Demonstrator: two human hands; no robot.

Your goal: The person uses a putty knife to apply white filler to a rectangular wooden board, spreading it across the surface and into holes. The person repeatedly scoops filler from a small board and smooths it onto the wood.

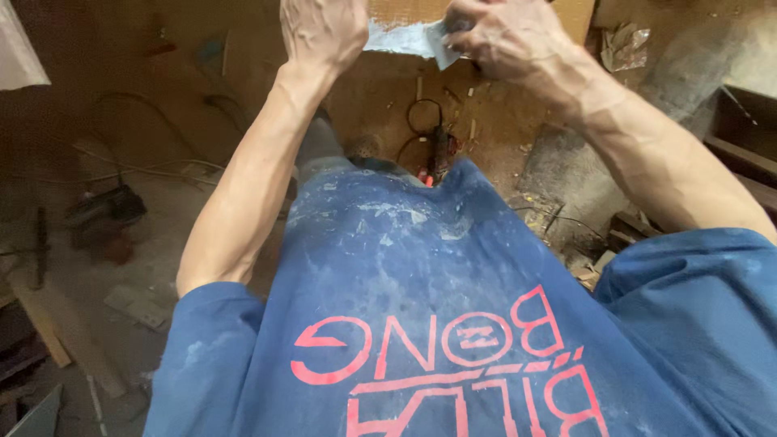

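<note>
Hands: left hand (324,28) & right hand (506,40) grip clamped on pale strip (405,38) at top edge.

Both hands work high at the far edge, the left hand (324,28) and right hand (506,36) gripping a pale strip (409,38) against a board (486,10). Between the forearms the way is open down to the floor (162,81), where a power tool (438,150) with its looped cable lies, with scrap wood (566,210) on the right.

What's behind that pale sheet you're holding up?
A brown board shows above the pale sheet, held between left hand and right hand. The sheet and hands cover whatever else is there.
</note>
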